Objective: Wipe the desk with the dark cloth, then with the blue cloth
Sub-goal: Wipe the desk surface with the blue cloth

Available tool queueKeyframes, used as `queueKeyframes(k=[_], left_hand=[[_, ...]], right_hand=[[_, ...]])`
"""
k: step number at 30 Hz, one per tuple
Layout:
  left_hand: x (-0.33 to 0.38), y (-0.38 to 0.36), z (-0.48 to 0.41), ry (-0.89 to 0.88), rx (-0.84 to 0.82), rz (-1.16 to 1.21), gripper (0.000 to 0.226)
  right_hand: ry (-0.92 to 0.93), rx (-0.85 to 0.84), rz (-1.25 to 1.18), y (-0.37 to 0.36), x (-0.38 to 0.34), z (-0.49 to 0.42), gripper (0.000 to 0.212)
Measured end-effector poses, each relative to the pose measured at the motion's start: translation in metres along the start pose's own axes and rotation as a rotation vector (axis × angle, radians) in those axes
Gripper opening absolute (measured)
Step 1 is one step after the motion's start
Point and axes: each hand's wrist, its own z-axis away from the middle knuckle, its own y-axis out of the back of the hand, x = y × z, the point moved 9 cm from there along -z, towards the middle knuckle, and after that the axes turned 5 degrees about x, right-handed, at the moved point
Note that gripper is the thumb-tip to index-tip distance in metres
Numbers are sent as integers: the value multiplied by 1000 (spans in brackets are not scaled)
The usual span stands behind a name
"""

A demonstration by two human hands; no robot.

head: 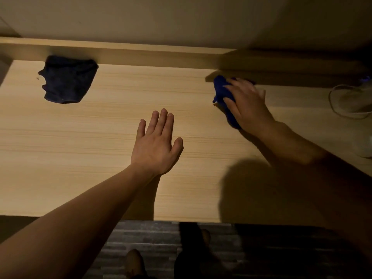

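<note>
While right hand (249, 105) presses blue cloth (220, 87) on desk (80, 148), left hand (156, 146) spread

right hand (247, 105) pressing blue cloth (220, 87), desk (90, 141)

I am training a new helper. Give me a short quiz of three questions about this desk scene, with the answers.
1. True or false: the dark cloth lies at the far left of the desk, and no hand touches it.
2. Which hand rests on the blue cloth? A) the left hand B) the right hand C) both hands
3. Fill in the gap: the left hand has straight fingers and holds ____.

Key: 1 true; 2 B; 3 nothing.
</note>
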Motion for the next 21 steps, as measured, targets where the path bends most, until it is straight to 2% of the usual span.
queueKeyframes(k=[3,7,14,21], left_hand=[[0,-1,0,6,4,0,77],[-1,-1,-1,10,-7,0,77],[-1,0,-1,14,0,5,76],[0,1,0,12,-10,8,76]], right_hand=[[15,-80,145,-22,20,-47,43],[-99,-209,152,-42,45,-61,50],[-118,-193,135,-49,41,-39,57],[-80,-164,151,-51,21,33,58]])
